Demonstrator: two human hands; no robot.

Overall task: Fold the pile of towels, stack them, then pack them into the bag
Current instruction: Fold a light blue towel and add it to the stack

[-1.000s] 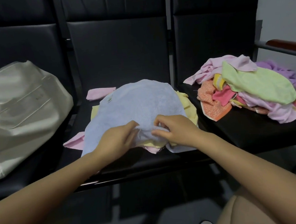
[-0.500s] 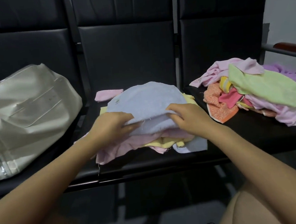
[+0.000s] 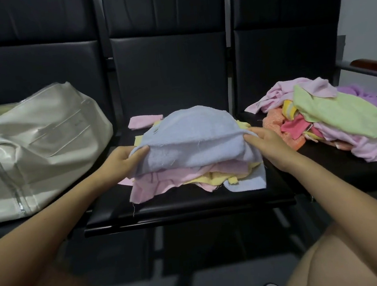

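At the centre of the frame a light blue towel (image 3: pixel 189 140) lies folded over on top of a stack of folded towels (image 3: pixel 186 177), pink and yellow layers showing beneath it and a blue corner sticking out at the lower right of the stack. The left hand (image 3: pixel 121 159) grips the blue towel's left end, thumb on top and fingers curled under the fold. The right hand (image 3: pixel 266 141) pinches the right end of the same fold, fingertips on the cloth edge. The stack sits on the middle black seat (image 3: pixel 189 209), near its front edge. A small pink cloth (image 3: pixel 144 121) lies behind the stack toward the seat back, just apart from it. At the left of the frame a cream bag (image 3: pixel 36 146) slumps on the neighbouring seat, its zip visible down the near side. At the right, a loose pile of unfolded towels (image 3: pixel 332 117) covers the third seat, with a green one on top and pink, orange and purple ones around it. A wooden armrest (image 3: pixel 373 68) shows at the right edge
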